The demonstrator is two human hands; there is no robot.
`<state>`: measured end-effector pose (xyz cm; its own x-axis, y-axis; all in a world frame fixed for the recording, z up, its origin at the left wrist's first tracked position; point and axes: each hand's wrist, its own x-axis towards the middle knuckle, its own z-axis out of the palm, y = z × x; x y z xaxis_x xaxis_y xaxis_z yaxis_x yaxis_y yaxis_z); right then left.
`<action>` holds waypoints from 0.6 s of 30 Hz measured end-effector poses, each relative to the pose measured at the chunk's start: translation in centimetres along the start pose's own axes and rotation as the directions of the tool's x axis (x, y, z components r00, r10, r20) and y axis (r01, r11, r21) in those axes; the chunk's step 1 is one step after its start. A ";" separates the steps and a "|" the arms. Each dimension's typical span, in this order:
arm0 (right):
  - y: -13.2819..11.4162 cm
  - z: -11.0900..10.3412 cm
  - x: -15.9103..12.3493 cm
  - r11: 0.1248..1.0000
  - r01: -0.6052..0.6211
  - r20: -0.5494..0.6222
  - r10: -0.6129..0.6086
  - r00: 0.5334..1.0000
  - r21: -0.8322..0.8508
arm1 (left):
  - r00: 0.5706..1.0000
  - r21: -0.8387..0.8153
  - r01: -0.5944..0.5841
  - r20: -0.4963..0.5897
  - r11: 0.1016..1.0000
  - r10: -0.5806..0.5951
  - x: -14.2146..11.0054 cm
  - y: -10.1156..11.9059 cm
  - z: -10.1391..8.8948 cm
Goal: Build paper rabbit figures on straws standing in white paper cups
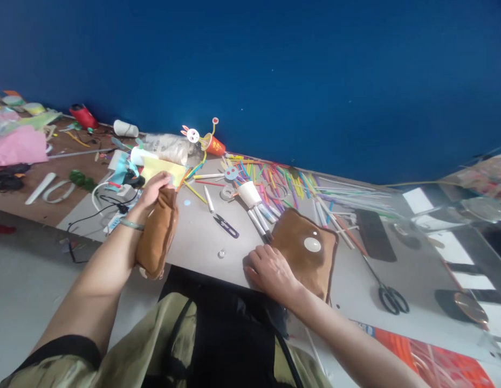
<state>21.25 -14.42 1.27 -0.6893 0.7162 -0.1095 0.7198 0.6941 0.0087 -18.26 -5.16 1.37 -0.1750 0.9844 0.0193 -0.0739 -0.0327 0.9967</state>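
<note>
My left hand point(158, 186) is closed on the top edge of a brown padded fabric bag point(155, 237), which hangs on end beside my forearm over the table's front edge. A second brown padded bag point(296, 245), squarish with a white oval and a small white dot on it, lies flat on the table. Against its lower left side rests my right hand point(272, 272), palm down, fingers loosely bent and the thumb apart, with nothing visible in them. Just beyond are black-tipped markers point(258, 222), a white paper cup point(250, 194) on its side and thread snips point(226, 225).
Colourful sticks and straws point(286, 183) are heaped along the blue wall. Black-handled scissors point(391, 299) and a dark phone-like slab point(375, 234) lie to the right. On the left are a power strip point(114, 221) with cables, yellow paper point(165, 171) and stacked paper cups point(175, 155).
</note>
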 end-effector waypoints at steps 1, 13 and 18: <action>0.0 0.1 0.0 1.000 0.001 -0.004 -0.001 1.000 -0.005 | 1.000 0.096 -0.004 -0.018 0.995 0.006 0.0 -0.1 0.5; -0.2 -3.4 2.5 0.993 0.103 0.177 -0.111 0.978 0.056 | 0.999 0.163 -0.047 -0.002 0.985 0.048 0.4 -0.6 1.7; -2.3 -4.9 13.0 0.968 0.081 0.081 -0.103 0.991 0.238 | 0.998 -0.015 -0.056 -0.026 0.998 0.056 0.6 -0.7 0.8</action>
<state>10.29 -6.34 4.69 -0.7509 0.6325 -0.1900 0.6603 0.7126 -0.2370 -17.52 -4.42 0.78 -0.2047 0.9761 0.0731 -0.0791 -0.0909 0.9927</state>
